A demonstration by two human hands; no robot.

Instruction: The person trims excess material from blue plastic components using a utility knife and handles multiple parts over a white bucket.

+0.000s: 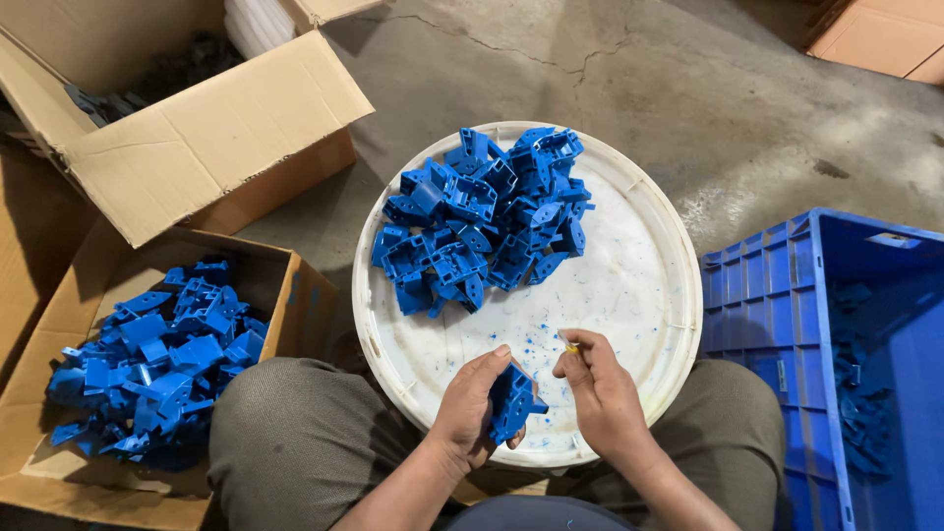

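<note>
— What lay furthest left?

— An open cardboard box point(295, 295) on the floor, heaped with blue plastic parts point(157, 359). Behind it stood a bigger carton point(216, 138) with its flaps spread and dark pieces inside.

— And in the middle?

— A round white tray point(644, 265) rested in front of the person's knees, with a pile of blue brackets point(482, 221) on its far half and blue shavings scattered over the bare part. The left hand point(470, 408) was closed around one blue part point(513, 401), held over the tray's near rim.

— The other hand?

— The right hand point(602, 391), just beside that part, was pinched shut on a small yellow-tipped tool point(571, 347); how much of it there was, I couldn't tell.

— Further right?

— A blue plastic crate point(777, 324) on the concrete, a few blue pieces inside it.
</note>
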